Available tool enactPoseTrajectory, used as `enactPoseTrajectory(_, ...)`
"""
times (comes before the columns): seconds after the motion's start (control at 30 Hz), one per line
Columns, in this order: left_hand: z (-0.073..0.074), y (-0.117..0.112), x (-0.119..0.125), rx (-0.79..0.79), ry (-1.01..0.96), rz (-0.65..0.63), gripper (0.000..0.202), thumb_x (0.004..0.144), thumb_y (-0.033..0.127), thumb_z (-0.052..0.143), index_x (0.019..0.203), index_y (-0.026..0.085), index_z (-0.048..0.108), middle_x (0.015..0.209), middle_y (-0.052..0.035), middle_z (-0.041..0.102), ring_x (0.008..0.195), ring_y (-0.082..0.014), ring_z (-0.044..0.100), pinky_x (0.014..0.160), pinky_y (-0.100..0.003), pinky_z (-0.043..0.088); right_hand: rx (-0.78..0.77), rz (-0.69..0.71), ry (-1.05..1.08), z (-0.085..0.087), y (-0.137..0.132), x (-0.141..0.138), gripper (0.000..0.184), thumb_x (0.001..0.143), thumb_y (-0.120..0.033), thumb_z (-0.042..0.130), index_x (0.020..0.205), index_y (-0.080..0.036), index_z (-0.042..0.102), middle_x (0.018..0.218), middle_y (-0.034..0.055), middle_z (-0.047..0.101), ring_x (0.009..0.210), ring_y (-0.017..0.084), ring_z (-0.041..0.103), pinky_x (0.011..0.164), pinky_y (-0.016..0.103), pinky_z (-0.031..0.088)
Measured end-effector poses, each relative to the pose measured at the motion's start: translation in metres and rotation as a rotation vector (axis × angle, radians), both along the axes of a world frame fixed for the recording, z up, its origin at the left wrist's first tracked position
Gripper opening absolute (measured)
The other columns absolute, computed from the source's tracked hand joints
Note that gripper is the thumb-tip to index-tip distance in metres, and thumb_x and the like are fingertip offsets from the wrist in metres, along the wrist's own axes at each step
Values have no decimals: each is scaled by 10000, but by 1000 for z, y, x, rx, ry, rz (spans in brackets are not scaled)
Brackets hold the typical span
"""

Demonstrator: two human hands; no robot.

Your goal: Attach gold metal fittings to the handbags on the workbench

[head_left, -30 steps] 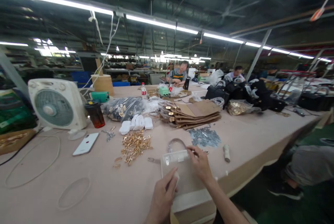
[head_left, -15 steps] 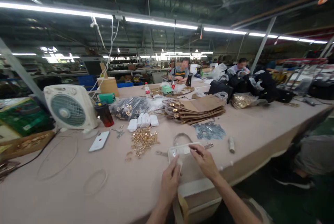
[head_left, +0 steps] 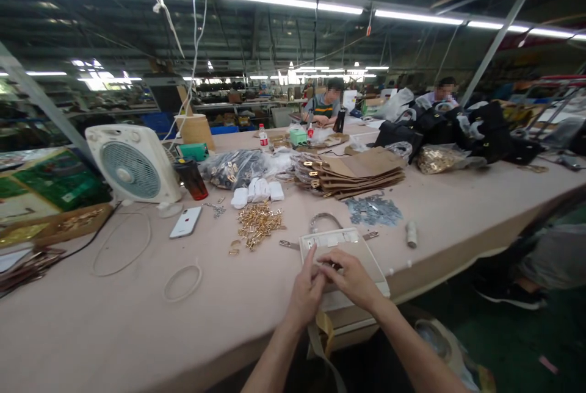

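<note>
A pale rectangular bag panel lies flat at the table's near edge, with white labels along its far rim. Both hands rest on its middle, fingertips together. My left hand and my right hand pinch a small dark piece between them; what it is I cannot make out. A tan strap hangs off the table edge below the hands. A metal ring and small flat metal parts lie just beyond the panel.
Loose gold hardware, white pads, a white phone, a dark cup, a box fan, stacked brown panels, grey metal bits, a small roll. Two people sit at the far end.
The view has tilted down and shifted. Both hands drew back from the panel's far rim to its middle and came together on a small piece.
</note>
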State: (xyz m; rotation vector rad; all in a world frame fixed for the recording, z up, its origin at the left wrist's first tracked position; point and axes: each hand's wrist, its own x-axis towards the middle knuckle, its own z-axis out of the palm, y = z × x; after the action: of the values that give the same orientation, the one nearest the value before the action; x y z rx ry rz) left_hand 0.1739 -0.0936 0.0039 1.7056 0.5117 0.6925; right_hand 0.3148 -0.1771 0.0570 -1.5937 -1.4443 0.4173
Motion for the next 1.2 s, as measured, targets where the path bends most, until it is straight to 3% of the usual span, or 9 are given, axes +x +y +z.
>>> enactPoseTrajectory(0.1, 13, -3, -4, 6, 11, 21, 615, 1012, 412, 533, 1552, 141, 415, 976, -43, 758, 925, -193, 684, 889, -319, 509, 49, -36, -10, 5, -5, -3, 171, 984, -299, 612, 957, -233, 768, 919, 48, 732, 895, 215, 673, 827, 338, 535)
enactPoseTrajectory(0.2, 31, -7, -13, 46, 41, -35, 360, 1020, 447, 520, 1134, 168, 716, 962, -49, 756, 930, -195, 677, 871, -293, 496, 103, -86, 61, 8, -13, -7, 143, 968, -323, 656, 966, -231, 766, 924, 43, 736, 878, 205, 674, 803, 320, 533)
enactPoseTrajectory(0.27, 45, -9, -21, 99, 119, -85, 423, 1033, 477, 485, 840, 174, 710, 812, -22, 714, 809, -171, 645, 790, -266, 470, 92, -105, 131, 9, -20, -10, 137, 955, -330, 682, 990, -228, 765, 903, 33, 733, 833, 188, 672, 764, 303, 536)
enactPoseTrajectory(0.37, 65, -11, -32, 166, 223, -115, 493, 1040, 487, 460, 688, 181, 617, 670, 16, 619, 685, -141, 570, 702, -248, 414, 65, -98, 203, 10, -32, -12, 223, 952, -334, 691, 1141, -227, 744, 973, 41, 741, 850, 179, 688, 775, 303, 560)
enactPoseTrajectory(0.53, 85, -11, -42, 162, 266, -150, 480, 1040, 452, 436, 665, 189, 578, 658, 15, 592, 685, -145, 556, 718, -257, 415, 135, -50, 96, 24, -54, -8, 431, 913, -347, 760, 1325, -260, 670, 1279, 98, 664, 1070, 217, 673, 918, 367, 577)
enactPoseTrajectory(0.8, 97, -15, -44, 162, 298, -219, 475, 1021, 475, 462, 670, 185, 598, 626, 18, 591, 633, -140, 544, 651, -253, 398, 76, 35, 41, 51, -67, -10, 398, 958, -374, 714, 1337, -264, 669, 1208, 82, 713, 1061, 217, 691, 966, 384, 586)
enactPoseTrajectory(0.93, 102, -19, -45, 191, 315, -249, 478, 1016, 492, 471, 690, 185, 638, 633, 12, 628, 633, -142, 571, 634, -245, 407, 51, 56, -8, 53, -63, -14, 248, 992, -370, 668, 1195, -249, 744, 1077, 64, 758, 995, 205, 711, 910, 341, 579)
enactPoseTrajectory(1.1, 105, -21, -47, 179, 345, -237, 330, 1016, 435, 494, 1090, 198, 711, 642, 30, 662, 629, -153, 619, 651, -244, 432, 59, 51, -10, 51, -63, -17, 181, 1014, -360, 633, 1038, -254, 778, 981, 55, 768, 935, 209, 710, 859, 334, 567)
enactPoseTrajectory(1.2, 104, -21, -48, 194, 328, -245, 316, 1017, 416, 485, 1025, 201, 715, 617, 35, 630, 612, -147, 595, 637, -241, 422, 44, 51, -10, 49, -66, -18, 187, 1015, -359, 627, 1061, -256, 776, 973, 58, 764, 920, 211, 707, 845, 336, 577)
